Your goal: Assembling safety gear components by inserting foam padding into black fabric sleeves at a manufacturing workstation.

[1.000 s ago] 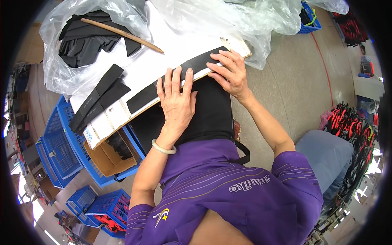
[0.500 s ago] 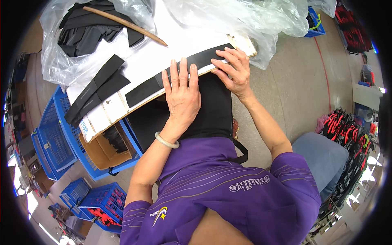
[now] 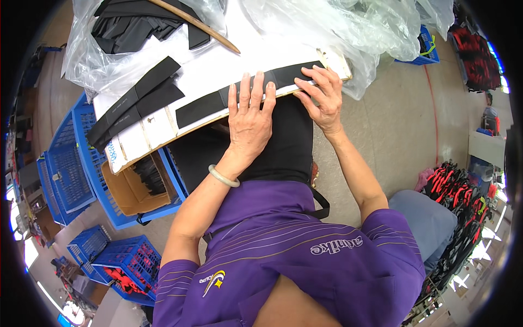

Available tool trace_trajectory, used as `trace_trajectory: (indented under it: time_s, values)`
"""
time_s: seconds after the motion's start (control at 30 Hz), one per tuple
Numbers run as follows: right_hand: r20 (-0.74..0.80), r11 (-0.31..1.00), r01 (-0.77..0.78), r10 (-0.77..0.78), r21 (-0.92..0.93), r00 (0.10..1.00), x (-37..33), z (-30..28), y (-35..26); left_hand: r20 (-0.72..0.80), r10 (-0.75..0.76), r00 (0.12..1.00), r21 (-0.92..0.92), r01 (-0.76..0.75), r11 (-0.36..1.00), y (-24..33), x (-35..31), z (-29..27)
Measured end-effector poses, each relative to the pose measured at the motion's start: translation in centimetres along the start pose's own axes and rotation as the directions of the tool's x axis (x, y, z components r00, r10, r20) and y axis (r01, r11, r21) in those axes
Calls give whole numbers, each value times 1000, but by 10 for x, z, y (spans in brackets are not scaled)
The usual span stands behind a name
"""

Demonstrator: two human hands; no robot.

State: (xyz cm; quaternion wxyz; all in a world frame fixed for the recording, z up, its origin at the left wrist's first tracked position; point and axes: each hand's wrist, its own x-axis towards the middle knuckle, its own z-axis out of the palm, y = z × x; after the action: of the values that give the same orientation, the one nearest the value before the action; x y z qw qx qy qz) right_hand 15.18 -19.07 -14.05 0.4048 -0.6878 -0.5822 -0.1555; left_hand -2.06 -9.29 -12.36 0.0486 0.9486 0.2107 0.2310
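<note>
A long black fabric strip [image 3: 200,107] lies along the front edge of a white board [image 3: 210,71]. My left hand [image 3: 251,122] is open, its fingers stretched flat over the middle of the strip. At the strip's right end rests my right hand [image 3: 325,103], fingers apart and slightly bent on it, the thumb by the board's edge. Two more black strips [image 3: 136,101] overlap at the board's left side; small pale print shows on them. Behind them, a clear plastic bag [image 3: 87,68] holds a pile of black strips [image 3: 131,32].
A wooden stick [image 3: 204,30] lies across the bag and board. More clear plastic [image 3: 348,27] covers the far right. Below the board's left end, a cardboard box [image 3: 128,191] sits in a blue crate [image 3: 101,204]. Black and red goods [image 3: 457,201] hang at the right.
The board and everything on it appear shifted slightly right and, at the left, upward in view. Both hands stay on the strip, with little change in their pose.
</note>
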Motion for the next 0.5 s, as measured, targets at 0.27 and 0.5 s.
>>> trace_trajectory:
  time_s: [0.27, 0.5]
  values:
    - [3, 1000, 11, -11, -3, 1000, 0, -1, 0, -60, -16, 998, -32, 14, 999, 0, -1, 4]
    - [21, 1000, -6, 7, -9, 1000, 3, -4, -2, -70, -18, 997, -26, 16, 1000, 1, 1, 5]
